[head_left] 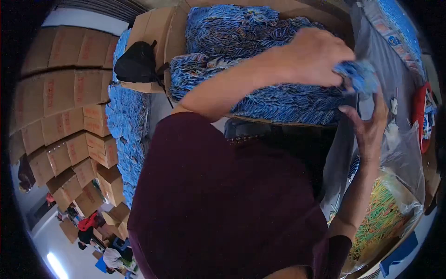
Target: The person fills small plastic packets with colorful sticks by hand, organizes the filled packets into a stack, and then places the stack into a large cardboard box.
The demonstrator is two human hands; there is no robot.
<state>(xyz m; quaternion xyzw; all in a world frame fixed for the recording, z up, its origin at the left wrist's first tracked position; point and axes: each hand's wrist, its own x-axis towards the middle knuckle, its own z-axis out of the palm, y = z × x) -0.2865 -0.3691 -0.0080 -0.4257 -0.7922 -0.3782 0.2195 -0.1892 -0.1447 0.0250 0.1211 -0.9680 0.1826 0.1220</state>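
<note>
My left hand (320,56) reaches across from the left, over a cardboard carton (176,35) filled with rows of blue patterned packets (288,104). Its fingers are closed on a small blue bundle (360,76), blurred by motion, beyond the carton's right side. Just below the bundle is my right hand (369,123), pointing upward. Its thumb stands apart from the fingers, whose tips overlap the bundle's lower right edge in this view. Grey sheeting (364,28) lies behind both hands.
A clear bag (381,218) of thin green and orange strands sits at lower right, below a red basin (422,118). A black bag (137,63) rests on the carton's left flap. More blue packets (127,121) and stacked cartons (60,93) line the left. People (114,258) are far off, lower left.
</note>
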